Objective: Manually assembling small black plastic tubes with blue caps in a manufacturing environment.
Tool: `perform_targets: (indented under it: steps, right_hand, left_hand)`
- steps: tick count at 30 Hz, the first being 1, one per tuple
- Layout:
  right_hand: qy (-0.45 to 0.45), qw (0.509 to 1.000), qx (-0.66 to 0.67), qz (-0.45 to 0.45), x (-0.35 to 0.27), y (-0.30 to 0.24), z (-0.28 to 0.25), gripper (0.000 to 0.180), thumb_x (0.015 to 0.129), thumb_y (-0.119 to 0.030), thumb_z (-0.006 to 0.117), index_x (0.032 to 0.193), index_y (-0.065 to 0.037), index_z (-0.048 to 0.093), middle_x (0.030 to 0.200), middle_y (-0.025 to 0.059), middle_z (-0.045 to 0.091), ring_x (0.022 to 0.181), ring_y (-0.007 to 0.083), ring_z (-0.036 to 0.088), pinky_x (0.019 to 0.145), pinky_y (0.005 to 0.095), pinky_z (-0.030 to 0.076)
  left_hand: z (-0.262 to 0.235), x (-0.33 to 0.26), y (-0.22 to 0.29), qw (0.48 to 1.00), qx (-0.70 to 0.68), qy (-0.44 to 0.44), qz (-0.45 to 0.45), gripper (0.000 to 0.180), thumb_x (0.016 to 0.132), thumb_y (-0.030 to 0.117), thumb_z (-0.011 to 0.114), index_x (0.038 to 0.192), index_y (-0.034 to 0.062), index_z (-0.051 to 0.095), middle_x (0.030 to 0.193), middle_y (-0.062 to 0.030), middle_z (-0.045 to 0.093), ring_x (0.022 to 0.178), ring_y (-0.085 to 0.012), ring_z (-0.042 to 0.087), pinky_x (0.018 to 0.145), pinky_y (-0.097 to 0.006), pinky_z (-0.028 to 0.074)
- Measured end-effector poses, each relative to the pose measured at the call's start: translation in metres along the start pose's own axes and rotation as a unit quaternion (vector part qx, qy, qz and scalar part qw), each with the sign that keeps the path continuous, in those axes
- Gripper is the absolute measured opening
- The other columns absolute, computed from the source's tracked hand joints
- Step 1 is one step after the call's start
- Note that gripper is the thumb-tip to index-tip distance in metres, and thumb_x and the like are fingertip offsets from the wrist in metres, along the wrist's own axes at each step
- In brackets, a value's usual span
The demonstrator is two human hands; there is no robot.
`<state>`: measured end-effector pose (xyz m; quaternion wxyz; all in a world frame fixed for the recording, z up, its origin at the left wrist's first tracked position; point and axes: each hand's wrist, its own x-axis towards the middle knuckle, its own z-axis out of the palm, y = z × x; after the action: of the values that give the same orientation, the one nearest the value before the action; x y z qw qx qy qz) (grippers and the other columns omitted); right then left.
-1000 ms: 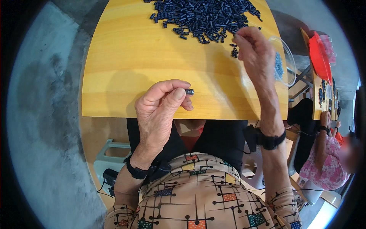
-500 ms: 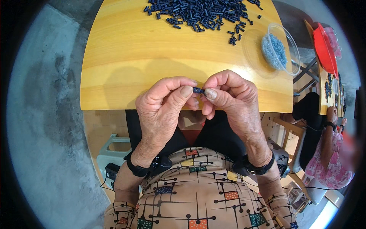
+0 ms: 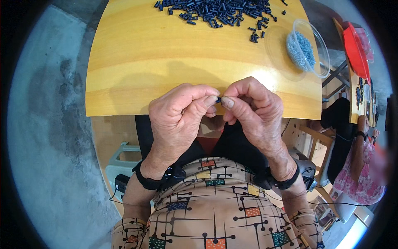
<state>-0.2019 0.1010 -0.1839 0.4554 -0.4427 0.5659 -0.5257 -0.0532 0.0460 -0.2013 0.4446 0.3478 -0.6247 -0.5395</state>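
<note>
Between my two hands, over the near edge of the table, is a small dark plastic piece (image 3: 218, 100), mostly covered by fingertips. My left hand (image 3: 180, 114) pinches it between thumb and index finger. From the other side, the thumb and fingers of my right hand (image 3: 257, 106) close on its right end; whether they hold a second tiny part there is hidden. A large heap of similar dark plastic pieces (image 3: 224, 11) lies at the far side of the table. To the right stands a clear round tub (image 3: 300, 50) with many small silvery metal parts in it.
The yellow wooden table (image 3: 137, 54) ends just under my wrists. A pale green stool (image 3: 120, 166) stands at lower left, a wooden chair (image 3: 317, 141) at right. Beyond it, another person's arm (image 3: 357, 155) reaches to a second table bearing dark pieces and a red basin (image 3: 357, 54).
Less of the dark piece shows between my fingertips, and my hands sit slightly closer together. The view has shifted a little, so the heap appears higher up.
</note>
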Motion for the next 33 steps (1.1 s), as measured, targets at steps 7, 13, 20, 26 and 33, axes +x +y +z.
perform_targets:
  steps: [7, 13, 20, 26, 33]
  right_hand:
    - [-0.004, 0.996, 0.085, 0.040, 0.000, 0.006, 0.002, 0.003, 0.088, -0.002, 0.057, 0.085, -0.001, 0.056, 0.069, 0.0014, 0.060, 0.057, 0.0026, 0.054, 0.052, 0.0165, 0.046]
    - [-0.003, 0.992, 0.116, 0.059, 0.006, 0.008, 0.001, 0.004, 0.089, -0.001, 0.056, 0.085, 0.001, 0.056, 0.070, 0.0032, 0.060, 0.057, 0.0041, 0.055, 0.051, 0.0176, 0.047]
    - [-0.016, 0.983, 0.151, 0.103, 0.012, 0.000, -0.006, 0.007, 0.089, -0.003, 0.057, 0.085, 0.003, 0.057, 0.071, 0.0068, 0.062, 0.057, 0.0075, 0.059, 0.048, 0.0194, 0.050]
    - [-0.034, 0.981, 0.159, 0.103, 0.012, 0.002, -0.012, 0.008, 0.088, -0.004, 0.058, 0.086, 0.003, 0.058, 0.070, 0.0075, 0.062, 0.057, 0.0085, 0.060, 0.049, 0.0199, 0.051]
    - [-0.028, 0.984, 0.149, 0.095, 0.009, 0.005, -0.012, 0.008, 0.088, -0.005, 0.059, 0.087, 0.003, 0.059, 0.070, 0.0072, 0.063, 0.058, 0.0085, 0.061, 0.050, 0.0200, 0.052]
  left_hand:
    - [0.004, -0.001, -0.005, 1.000, 0.020, 0.014, 0.010, 0.006, 0.082, 0.005, 0.066, 0.085, 0.0005, 0.066, 0.071, -0.0053, 0.064, 0.061, -0.0102, 0.062, 0.054, -0.021, 0.048]
    - [0.007, 0.002, -0.009, 0.997, 0.055, 0.018, 0.042, 0.005, 0.082, 0.005, 0.066, 0.085, 0.0011, 0.066, 0.070, -0.0047, 0.063, 0.061, -0.0102, 0.062, 0.054, -0.021, 0.048]
    - [0.007, 0.005, -0.009, 0.999, 0.040, 0.012, 0.023, 0.006, 0.082, 0.005, 0.066, 0.087, 0.0013, 0.067, 0.071, -0.0045, 0.063, 0.064, -0.0104, 0.063, 0.056, -0.020, 0.048]
    - [-0.001, 0.007, -0.005, 0.999, 0.005, -0.051, -0.006, 0.010, 0.083, 0.002, 0.064, 0.092, -0.0021, 0.065, 0.079, -0.0070, 0.064, 0.068, -0.0114, 0.061, 0.060, -0.022, 0.050]
    - [-0.004, 0.007, -0.004, 0.996, 0.031, -0.082, -0.028, 0.017, 0.080, -0.001, 0.065, 0.097, -0.0037, 0.064, 0.084, -0.0079, 0.065, 0.074, -0.0127, 0.063, 0.066, -0.023, 0.054]
